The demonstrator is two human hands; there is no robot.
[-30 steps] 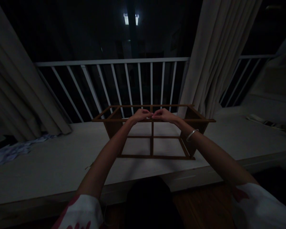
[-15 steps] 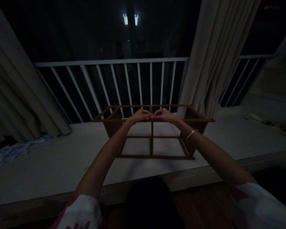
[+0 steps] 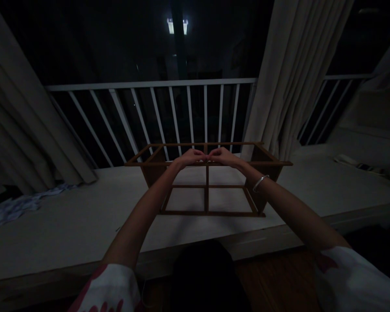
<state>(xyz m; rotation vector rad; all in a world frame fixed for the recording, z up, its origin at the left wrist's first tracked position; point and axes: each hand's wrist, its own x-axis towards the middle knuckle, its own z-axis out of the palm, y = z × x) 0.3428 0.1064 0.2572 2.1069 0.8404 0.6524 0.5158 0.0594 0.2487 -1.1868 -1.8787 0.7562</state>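
A brown wooden frame (image 3: 234, 214), like a small rack lying on its side, rests on the pale ledge. My left hand (image 3: 193, 156) and my right hand (image 3: 222, 155) meet over the middle of its upper near bar, beside the centre upright. The fingertips of both hands are pinched together and almost touch each other. Whatever lies between them is too small and dark to make out. A silver bangle (image 3: 261, 183) circles my right wrist.
Behind the frame runs a white railing (image 3: 156, 83) before a dark window. Beige curtains (image 3: 289, 65) hang at both sides. The pale ledge (image 3: 84, 216) carries crumpled patterned cloth (image 3: 22, 206) at left and a strap-like item (image 3: 357, 165) at right.
My right fingertips have shifted slightly at the centre of the bar. The frame and my left hand stay nearly where they were.
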